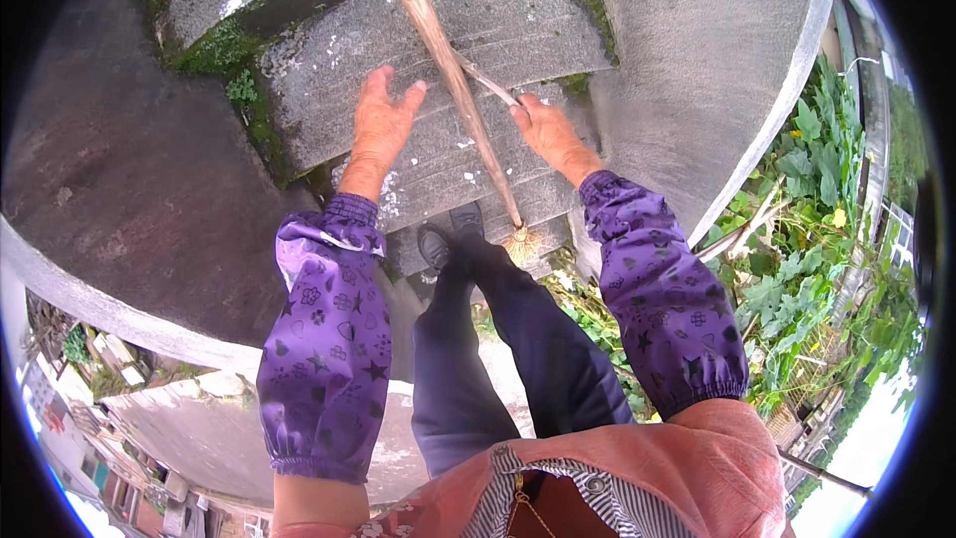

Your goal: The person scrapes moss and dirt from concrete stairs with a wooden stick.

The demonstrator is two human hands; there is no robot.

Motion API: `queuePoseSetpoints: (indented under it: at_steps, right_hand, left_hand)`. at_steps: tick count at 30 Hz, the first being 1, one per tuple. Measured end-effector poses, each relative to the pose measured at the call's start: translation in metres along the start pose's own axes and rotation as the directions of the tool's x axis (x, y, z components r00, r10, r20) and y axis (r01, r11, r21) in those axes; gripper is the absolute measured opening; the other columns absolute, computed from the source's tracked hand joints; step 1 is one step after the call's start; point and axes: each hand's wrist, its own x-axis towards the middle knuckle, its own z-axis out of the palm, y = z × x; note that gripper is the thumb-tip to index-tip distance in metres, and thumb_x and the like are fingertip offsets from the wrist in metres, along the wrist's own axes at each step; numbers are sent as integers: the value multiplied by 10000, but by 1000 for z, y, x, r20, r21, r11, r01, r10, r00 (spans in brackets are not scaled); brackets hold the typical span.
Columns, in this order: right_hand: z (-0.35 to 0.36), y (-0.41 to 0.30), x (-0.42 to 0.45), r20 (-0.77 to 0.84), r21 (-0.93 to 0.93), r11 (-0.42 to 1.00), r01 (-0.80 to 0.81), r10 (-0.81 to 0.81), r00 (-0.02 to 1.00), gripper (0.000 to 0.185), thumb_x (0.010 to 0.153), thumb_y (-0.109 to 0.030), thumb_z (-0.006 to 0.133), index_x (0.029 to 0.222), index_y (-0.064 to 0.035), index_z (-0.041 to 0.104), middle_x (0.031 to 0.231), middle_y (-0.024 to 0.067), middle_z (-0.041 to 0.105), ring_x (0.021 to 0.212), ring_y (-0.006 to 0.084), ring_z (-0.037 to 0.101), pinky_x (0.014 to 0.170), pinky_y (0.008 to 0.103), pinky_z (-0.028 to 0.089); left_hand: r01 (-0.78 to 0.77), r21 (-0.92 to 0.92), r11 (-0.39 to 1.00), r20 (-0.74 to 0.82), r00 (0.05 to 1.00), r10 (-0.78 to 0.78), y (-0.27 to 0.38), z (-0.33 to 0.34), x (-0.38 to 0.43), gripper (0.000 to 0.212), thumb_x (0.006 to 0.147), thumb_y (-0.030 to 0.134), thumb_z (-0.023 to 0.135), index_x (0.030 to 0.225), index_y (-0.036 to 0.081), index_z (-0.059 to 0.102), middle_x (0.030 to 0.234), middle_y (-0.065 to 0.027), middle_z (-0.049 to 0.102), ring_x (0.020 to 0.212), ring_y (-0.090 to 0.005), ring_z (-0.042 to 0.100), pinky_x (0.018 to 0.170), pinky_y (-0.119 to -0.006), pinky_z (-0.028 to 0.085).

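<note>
A long wooden pole (448, 67) slants across the view in front of me, thicker at the top of the picture and narrower near my feet. Straw-coloured bristles or frayed fibres (523, 243) spread at its lower end. My right hand (551, 132), to the right of the pole, is closed around the end of a thin stick (489, 80). That stick runs up to the pole and passes out of sight there; whether the two are joined is unclear. To the left of the pole, my left hand (383, 119) is held with thumb and fingers apart, touching nothing.
Concrete steps (508, 22) with white flecks lie below my hands, edged with green moss (224, 48). Smooth concrete slopes (687, 37) flank them. My dark shoes (448, 235) are on a step. Leafy vines (799, 269) grow beyond the right edge.
</note>
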Motion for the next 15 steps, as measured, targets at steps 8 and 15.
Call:
queuePoseSetpoints:
  at_steps: [8, 15]
  right_hand:
    - [-6, 0, 24, -55, 404, 899, -170, 210, 976, 343, 956, -268, 474, 1208, -39, 523, 850, 195, 635, 818, 338, 635, 725, 362, 479]
    - [3, 37, 71, -132, 187, 982, 40, -16, 991, 311, 956, -259, 484, 1189, -56, 521, 800, 203, 618, 729, 391, 609, 626, 438, 452]
  left_hand:
    - [-375, 225, 899, -159, 896, 414, -33, 63, 31, 657, 697, 352, 738, 1200, 17, 481, 1196, -177, 495, 1166, -378, 388, 998, -483, 297]
    - [-481, 355, 802, -246, 779, 576, -50, 89, 29, 459, 787, 393, 627, 1047, 17, 582, 1182, -136, 523, 1159, -422, 366, 986, -544, 257]
